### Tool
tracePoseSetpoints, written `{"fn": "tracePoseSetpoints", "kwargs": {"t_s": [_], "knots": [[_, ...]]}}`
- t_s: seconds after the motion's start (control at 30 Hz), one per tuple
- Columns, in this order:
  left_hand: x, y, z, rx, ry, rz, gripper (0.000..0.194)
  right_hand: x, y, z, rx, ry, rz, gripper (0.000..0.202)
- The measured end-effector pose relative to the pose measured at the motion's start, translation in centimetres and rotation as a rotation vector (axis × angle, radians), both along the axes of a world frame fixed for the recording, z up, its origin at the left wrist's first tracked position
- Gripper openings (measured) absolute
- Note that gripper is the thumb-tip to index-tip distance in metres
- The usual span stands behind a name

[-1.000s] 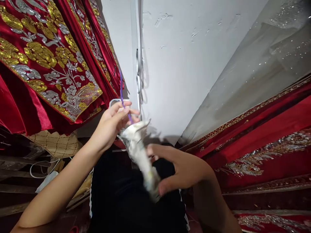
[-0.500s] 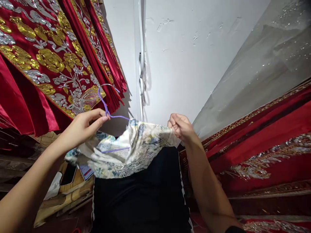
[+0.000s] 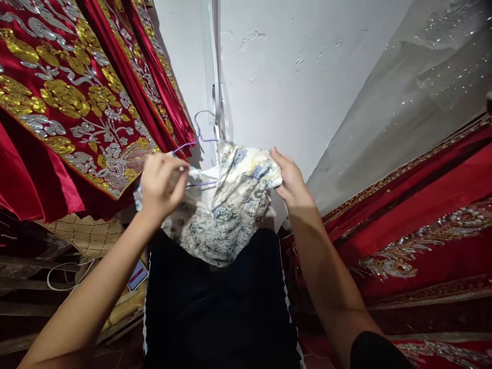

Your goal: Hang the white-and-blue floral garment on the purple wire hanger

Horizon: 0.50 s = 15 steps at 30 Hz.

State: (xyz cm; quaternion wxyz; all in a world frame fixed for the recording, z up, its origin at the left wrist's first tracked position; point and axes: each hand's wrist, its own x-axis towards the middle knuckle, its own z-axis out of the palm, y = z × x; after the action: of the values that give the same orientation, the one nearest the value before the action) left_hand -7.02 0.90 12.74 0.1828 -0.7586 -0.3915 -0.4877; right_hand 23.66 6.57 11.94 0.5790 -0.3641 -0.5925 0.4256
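Observation:
A floral blouse (image 3: pixel 242 210), white with blue, green and yellow print, hangs spread before me on a thin purple clothes hanger (image 3: pixel 185 147). The hanger's hook stands up above the neckline, and part of its frame runs inside the cloth. My left hand (image 3: pixel 163 182) is closed at the blouse's left shoulder, below the hanger's arm; the hand hides most of the cloth there. On the other side, my right hand (image 3: pixel 290 177) pinches the end of the right sleeve, thumb on top.
Red garments embroidered in gold and silver (image 3: pixel 111 133) hang at the left. More red beaded garments (image 3: pixel 423 220) and a clear plastic cover (image 3: pixel 384 138) line the right. A white wall (image 3: pixel 277 92) with a metal pole is ahead. A phone (image 3: pixel 137 275) lies at lower left.
My left hand has let go of the hanger's neck and moved to the blouse's left shoulder. The hanger and blouse have risen. My right hand has shifted slightly up along the sleeve.

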Motion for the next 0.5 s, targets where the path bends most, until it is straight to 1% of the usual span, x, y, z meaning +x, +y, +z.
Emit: {"fn": "tracePoseSetpoints", "kwargs": {"t_s": [0.03, 0.07, 0.1, 0.13, 0.2, 0.27, 0.33, 0.37, 0.43, 0.5], "knots": [[0.5, -0.6, -1.1, -0.095, 0.071, -0.064, 0.017, 0.4, 0.1, -0.2, 0.003, 0.047, -0.036, 0.054], [1.0, -1.2, -2.4, -0.227, 0.148, -0.120, 0.020, 0.9, 0.1, -0.5, 0.000, 0.096, -0.065, 0.052], [1.5, -1.6, -3.7, -0.375, 0.203, -0.142, 0.026, 1.3, 0.0, -1.0, -0.008, 0.143, -0.083, 0.050], [2.0, -1.8, -5.1, -0.509, 0.228, -0.128, 0.034, 1.6, -0.2, -1.5, -0.015, 0.175, -0.098, 0.049], [2.9, -1.8, -7.8, -0.683, 0.217, -0.081, 0.043, 2.2, -0.5, -2.7, -0.040, 0.219, -0.118, 0.049], [3.8, -1.5, -10.0, -0.763, 0.174, -0.070, 0.039, 2.6, -0.7, -4.0, -0.067, 0.257, -0.130, 0.049], [4.7, -1.5, -11.8, -0.805, 0.124, -0.103, 0.028, 3.0, -0.6, -5.3, -0.085, 0.291, -0.163, 0.049], [5.1, -1.7, -12.6, -0.820, 0.091, -0.123, 0.026, 3.1, -0.5, -6.0, -0.093, 0.301, -0.197, 0.048], [5.9, -2.5, -14.0, -0.850, -0.001, -0.153, 0.029, 3.1, -0.6, -7.4, -0.111, 0.309, -0.298, 0.047], [6.5, -3.6, -15.2, -0.880, -0.135, -0.159, 0.031, 2.6, -1.2, -9.1, -0.110, 0.309, -0.450, 0.042]]}}
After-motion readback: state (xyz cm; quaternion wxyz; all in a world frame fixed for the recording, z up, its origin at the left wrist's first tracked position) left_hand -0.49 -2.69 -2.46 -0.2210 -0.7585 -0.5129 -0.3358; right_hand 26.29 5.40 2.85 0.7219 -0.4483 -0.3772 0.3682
